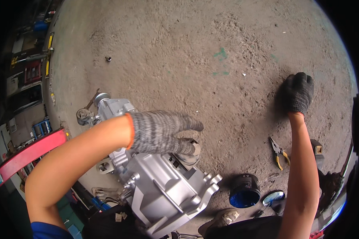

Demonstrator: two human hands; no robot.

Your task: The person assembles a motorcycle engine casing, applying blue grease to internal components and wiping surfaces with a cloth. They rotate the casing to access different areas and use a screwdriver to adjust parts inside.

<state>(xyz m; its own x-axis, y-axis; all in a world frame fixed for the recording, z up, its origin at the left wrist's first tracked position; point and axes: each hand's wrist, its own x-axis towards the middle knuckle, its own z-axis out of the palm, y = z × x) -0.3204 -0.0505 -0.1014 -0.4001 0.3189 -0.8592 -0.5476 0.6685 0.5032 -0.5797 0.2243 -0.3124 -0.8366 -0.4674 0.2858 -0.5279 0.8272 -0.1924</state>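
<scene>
A silver cast-metal gearbox (159,187) stands in front of me, its narrower end pointing to the far left. My left hand (163,129), in a grey knit glove with an orange cuff, reaches across the top of it. Its fingers are spread, with the thumb close to a round metal part (189,158) at the gearbox's right side; whether they touch, I cannot tell. Far to the right, my right hand (299,93) in a dark glove is low over the dirt floor. Its fingers curl downward, and anything under them is hidden.
Yellow-handled pliers (279,153) lie below my right hand, beside my forearm. Nearer me are a black tub (244,191) with blue contents and a round blue-smeared lid (273,198). A small metal socket-like piece (108,59) lies far left. A red beam (32,151) juts in at left.
</scene>
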